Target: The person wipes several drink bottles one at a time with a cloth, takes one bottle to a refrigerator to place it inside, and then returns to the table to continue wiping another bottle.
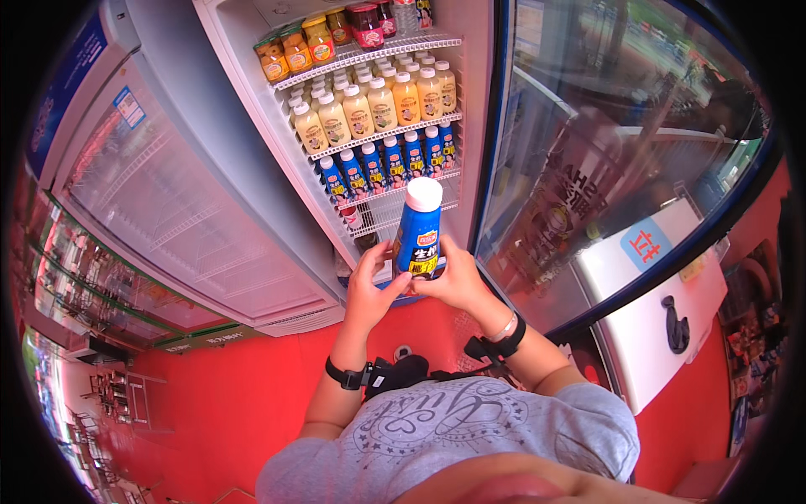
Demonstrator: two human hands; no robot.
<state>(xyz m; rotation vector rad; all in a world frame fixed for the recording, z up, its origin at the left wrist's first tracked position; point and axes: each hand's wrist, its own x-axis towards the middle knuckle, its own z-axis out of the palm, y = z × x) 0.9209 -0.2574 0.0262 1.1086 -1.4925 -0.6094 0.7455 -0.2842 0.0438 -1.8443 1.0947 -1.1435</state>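
Note:
Between my two hands stands a blue plastic drink bottle (pixel 419 230) with a white cap, held upright in front of the open display fridge. My left hand (pixel 373 280) grips its lower left side, thumb across the front. From the right, my right hand (pixel 458 272) closes on the lower part, its thumb also near the label. Behind it, a row of matching blue bottles (pixel 392 160) fills a wire shelf. Pale yellow drink bottles (pixel 360 113) stand on the shelf above. Glass jars of preserved fruit (pixel 318 41) line the top shelf.
The fridge's glass door (pixel 567 145) swings wide to the right. A closed display fridge (pixel 189 208) stands to the left. At right, a white chest or counter (pixel 655 327) carries a black item (pixel 676 324). The floor (pixel 208 403) is red.

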